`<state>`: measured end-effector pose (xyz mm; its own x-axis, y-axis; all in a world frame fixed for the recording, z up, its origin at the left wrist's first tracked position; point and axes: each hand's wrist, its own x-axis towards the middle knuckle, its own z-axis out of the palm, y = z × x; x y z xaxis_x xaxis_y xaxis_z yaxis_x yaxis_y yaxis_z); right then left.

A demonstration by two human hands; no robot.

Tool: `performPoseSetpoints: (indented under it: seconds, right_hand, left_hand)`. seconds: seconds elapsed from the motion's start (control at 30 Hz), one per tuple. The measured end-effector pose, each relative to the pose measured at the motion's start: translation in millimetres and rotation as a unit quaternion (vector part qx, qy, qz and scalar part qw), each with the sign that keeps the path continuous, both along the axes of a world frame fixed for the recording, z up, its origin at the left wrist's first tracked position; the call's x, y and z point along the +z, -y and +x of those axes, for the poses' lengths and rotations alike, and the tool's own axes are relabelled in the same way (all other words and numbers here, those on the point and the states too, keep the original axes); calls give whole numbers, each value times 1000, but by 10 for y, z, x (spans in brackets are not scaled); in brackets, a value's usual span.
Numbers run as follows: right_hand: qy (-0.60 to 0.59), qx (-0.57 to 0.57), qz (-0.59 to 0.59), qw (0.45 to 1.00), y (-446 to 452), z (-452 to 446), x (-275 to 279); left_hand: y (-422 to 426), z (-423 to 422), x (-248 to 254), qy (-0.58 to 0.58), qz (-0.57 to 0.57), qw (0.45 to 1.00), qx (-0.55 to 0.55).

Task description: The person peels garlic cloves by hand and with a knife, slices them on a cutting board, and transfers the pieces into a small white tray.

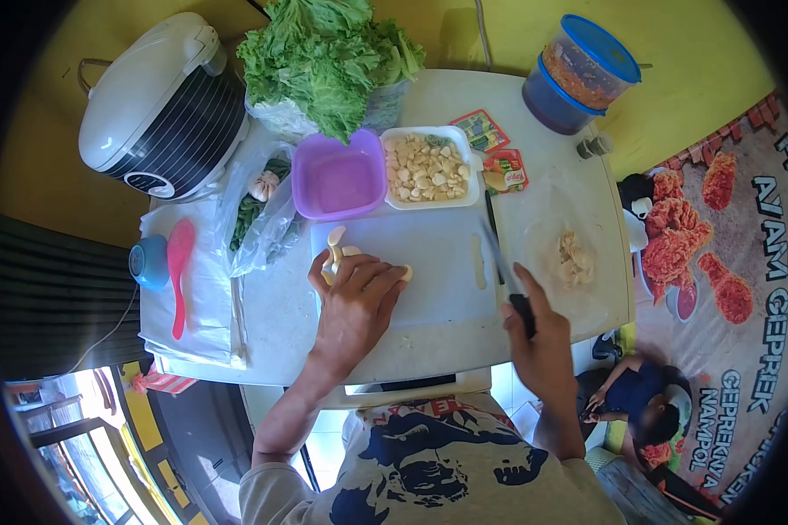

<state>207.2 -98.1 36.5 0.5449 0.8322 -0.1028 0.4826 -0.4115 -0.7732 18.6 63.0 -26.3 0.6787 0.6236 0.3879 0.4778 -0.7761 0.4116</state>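
Note:
My left hand [357, 306] rests on the white cutting board [442, 241], fingers curled over peeled garlic cloves [336, 236]. One clove pokes out at the fingertips on the right, and several show past the other side of the hand; the rest are hidden under the palm. To the right, my right hand [543, 341] is wrapped around the black handle of a knife [503, 255]. Its blade points away from me, near the board's right edge. Behind the board stand an empty purple tub [338, 179] and a white tub [431, 203] full of garlic cloves.
Garlic skins [574, 258] lie right of the board. Left are a plastic bag [267, 219] with a garlic bulb and greens, and a pink spoon [179, 262]. A rice cooker [166, 105], lettuce [324, 61] and lidded containers [582, 74] stand behind. A person [643, 398] sits at lower right.

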Motion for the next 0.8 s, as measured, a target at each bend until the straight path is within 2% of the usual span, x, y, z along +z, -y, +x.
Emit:
performPoseSetpoints:
  seconds: [0.07,0.13,0.2,0.33,0.8]
  right_hand:
    - [-7,107,17,994,-31,-142,-188]
    - [-14,143,33,989,-47,-253,-317]
    - [0,200,-1,980,-47,-333,-371]
    - [54,220,11,974,-10,-369,-393]
    - [73,249,6,966,-81,-304,-429]
  left_hand:
    - [9,10,-10,5,-14,1000,28]
    - [10,8,-14,6,-9,1000,26]
    - [15,-1,-17,6,-6,1000,24]
    - [30,20,9,-3,-11,1000,28]
    - [-25,9,9,-3,-24,1000,9]
